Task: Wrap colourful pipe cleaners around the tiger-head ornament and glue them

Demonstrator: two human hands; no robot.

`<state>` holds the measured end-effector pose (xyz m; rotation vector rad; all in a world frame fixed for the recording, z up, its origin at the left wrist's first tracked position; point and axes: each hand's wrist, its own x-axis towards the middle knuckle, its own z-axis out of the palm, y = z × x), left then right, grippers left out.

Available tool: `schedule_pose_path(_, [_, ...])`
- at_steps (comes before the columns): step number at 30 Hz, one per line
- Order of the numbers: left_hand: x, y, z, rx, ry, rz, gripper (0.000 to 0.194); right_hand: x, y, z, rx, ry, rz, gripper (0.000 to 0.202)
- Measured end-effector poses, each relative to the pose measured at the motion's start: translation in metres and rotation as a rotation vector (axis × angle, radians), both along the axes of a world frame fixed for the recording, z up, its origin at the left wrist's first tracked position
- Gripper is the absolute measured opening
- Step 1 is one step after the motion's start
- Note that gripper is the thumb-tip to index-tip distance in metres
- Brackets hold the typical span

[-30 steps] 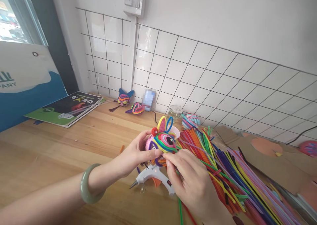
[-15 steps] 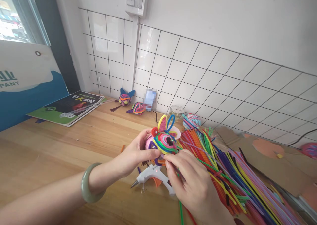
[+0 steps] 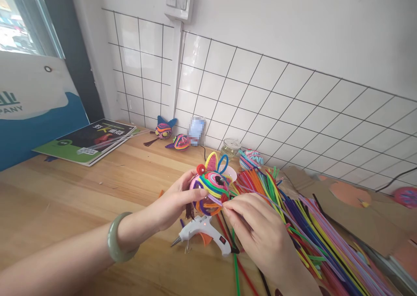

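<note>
My right fingers (image 3: pixel 236 204) pinch a lilac fuzzy strand (image 3: pixel 215 200); my left fingers (image 3: pixel 194 195) clamp the round, rainbow-striped pipe-cleaner ornament (image 3: pixel 211 186) over the pale wooden bench (image 3: pixel 130 185), near the white plastic glue gun (image 3: pixel 203 229). Light tension should lay the strand smoothly.

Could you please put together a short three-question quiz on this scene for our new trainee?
1. True or false: the white glue gun lies on the wooden table.
2. Multiple choice: which wrist wears the green bangle? A) the right; B) neither; C) the left.
3. Short answer: what does the left hand hold?

Key: 1. True. 2. C. 3. The colourful striped craft piece.
</note>
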<state>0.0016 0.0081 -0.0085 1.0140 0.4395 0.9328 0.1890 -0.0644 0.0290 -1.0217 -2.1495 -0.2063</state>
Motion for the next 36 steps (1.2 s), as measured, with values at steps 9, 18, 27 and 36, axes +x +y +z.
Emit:
schedule_pose_path(9, [0.0001, -0.0023, 0.0021, 0.019, 0.013, -0.013, 0.045, -0.0007, -0.0006, -0.0013, -0.178, 0.058, -0.041, 0.012])
schedule_pose_path(18, [0.0005, -0.0016, 0.0025, 0.039, 0.000, -0.052, 0.047, -0.0020, -0.0025, -0.0007, -0.455, 0.257, -0.139, 0.008])
schedule_pose_path(27, [0.0000, -0.0004, -0.0020, 0.029, 0.021, -0.078, 0.051, -0.0027, -0.0017, 0.0055, -0.530, 0.261, -0.174, 0.012])
schedule_pose_path(36, [0.0011, -0.0005, -0.0073, -0.056, 0.065, -0.092, 0.050, -0.0001, -0.0033, 0.0056, -0.591, 0.277, -0.173, 0.013])
